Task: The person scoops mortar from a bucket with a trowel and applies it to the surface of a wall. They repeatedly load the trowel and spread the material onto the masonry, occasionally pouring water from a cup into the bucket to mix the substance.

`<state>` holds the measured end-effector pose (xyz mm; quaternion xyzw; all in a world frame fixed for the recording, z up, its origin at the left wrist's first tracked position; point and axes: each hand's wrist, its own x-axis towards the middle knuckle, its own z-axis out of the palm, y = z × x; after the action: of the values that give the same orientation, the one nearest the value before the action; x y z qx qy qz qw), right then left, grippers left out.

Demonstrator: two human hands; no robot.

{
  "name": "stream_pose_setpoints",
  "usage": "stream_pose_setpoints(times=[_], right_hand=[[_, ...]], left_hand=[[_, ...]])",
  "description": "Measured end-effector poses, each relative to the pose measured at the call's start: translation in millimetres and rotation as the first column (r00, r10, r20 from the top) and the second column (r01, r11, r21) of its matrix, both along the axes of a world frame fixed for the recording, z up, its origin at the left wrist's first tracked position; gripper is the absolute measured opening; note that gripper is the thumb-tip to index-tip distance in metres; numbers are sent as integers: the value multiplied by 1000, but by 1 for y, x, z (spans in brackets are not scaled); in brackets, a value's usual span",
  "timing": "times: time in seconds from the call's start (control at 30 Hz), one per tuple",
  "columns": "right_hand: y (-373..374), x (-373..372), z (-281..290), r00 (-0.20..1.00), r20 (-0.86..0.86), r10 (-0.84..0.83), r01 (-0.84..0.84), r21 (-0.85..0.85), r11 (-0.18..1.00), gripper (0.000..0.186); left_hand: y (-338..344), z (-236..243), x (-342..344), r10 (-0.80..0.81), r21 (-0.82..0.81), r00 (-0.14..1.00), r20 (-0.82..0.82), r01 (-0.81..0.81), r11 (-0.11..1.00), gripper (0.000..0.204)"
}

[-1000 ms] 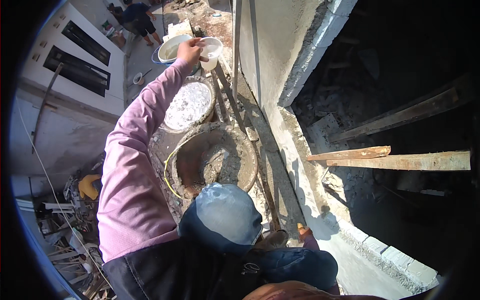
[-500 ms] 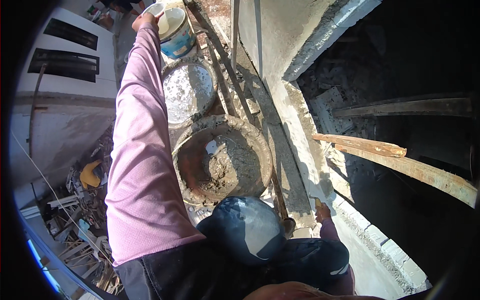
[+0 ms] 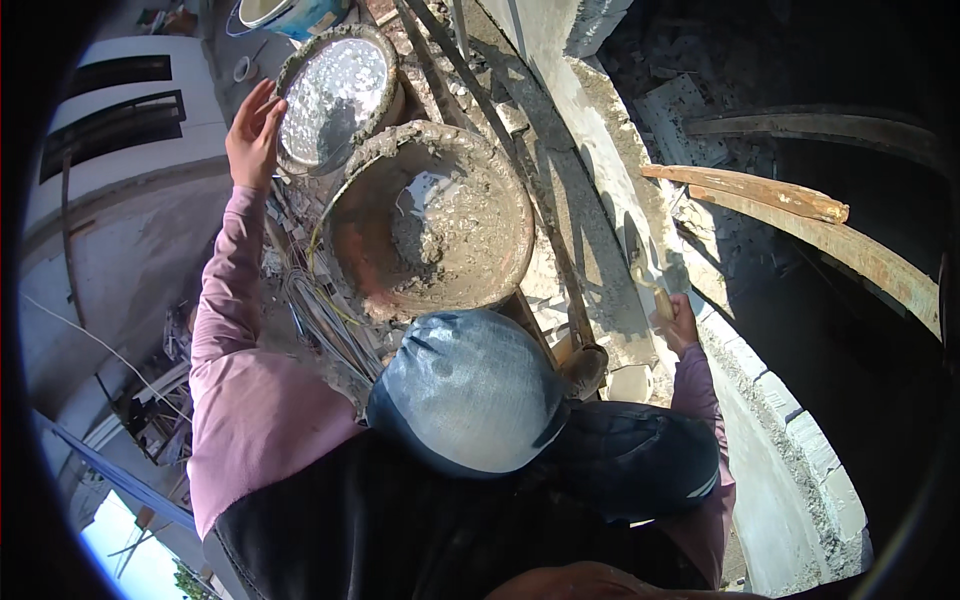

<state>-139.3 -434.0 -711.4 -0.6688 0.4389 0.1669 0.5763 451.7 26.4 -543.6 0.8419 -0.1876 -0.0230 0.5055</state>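
Note:
My left hand (image 3: 252, 140) is stretched out with its fingers apart, beside the left rim of the far round basin (image 3: 300, 165); whether it touches the rim I cannot tell. Pale, bubbly liquid fills that basin. Nearer stands a larger mortar-caked tub (image 3: 515, 255), with wet grey mortar (image 3: 455, 245) piled against one side and a small pool of water. At the right, my right hand (image 3: 680, 322) is closed around the handle of a trowel (image 3: 662, 301), its blade by the low wall. A small white cup (image 3: 245, 68) lies on the ground beyond my left hand.
A blue-and-white bucket (image 3: 305, 18) stands at the far end. Wooden poles (image 3: 560, 270) run along the tubs' right side. A rough block wall (image 3: 800, 430) borders a dark drop, with planks (image 3: 770, 195) jutting over it. Cables and debris (image 3: 325, 315) lie left.
My left hand has let go of the white cup and drawn back from the bucket to the far basin's rim. My right hand with the trowel has moved slightly forward; the view has shifted.

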Motion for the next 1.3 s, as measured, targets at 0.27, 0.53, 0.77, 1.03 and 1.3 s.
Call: stream_pose_setpoints(times=[0.27,0.53,0.77,1.03,1.3], right_hand=[[-28,146,137,846,-92,525,-512,-412,753,33],[-11,323,216,351,0,936,-423,-892,158,34],[36,442,209,-103,-226,969,-154,-958,-240,39],[-9,348,229,76,-201,977,-589,-799,-118,35],[48,177,213,600,87,795,-606,-599,523,37]], left_hand=[[61,-47,-238,379,-164,701,-604,-575,801,49],[30,-35,-220,357,-274,867,-348,-458,846,34],[16,-51,-221,319,-280,831,-456,-474,835,39],[11,-37,-224,-114,-511,573,-812,-601,614,48],[-39,12,-222,-28,-505,621,-783,-610,611,44]])
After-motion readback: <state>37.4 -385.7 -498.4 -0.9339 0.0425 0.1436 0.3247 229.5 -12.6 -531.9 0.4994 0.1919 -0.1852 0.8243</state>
